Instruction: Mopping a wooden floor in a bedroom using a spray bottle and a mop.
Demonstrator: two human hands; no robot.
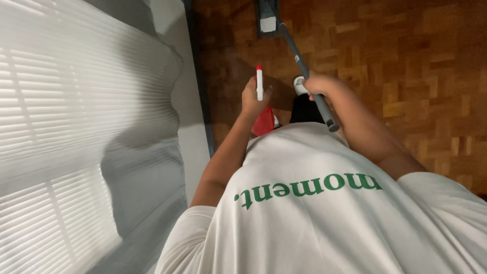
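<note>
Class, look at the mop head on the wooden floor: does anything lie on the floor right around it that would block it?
Nothing visible does. The mop head rests on bare parquet floor; only the wall base runs along its left side. The right hand grips the handle.

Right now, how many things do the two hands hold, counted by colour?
Grey: 1, the mop handle in the right hand.
White and red: 1, the spray bottle in the left hand.
Total: 2.
</note>
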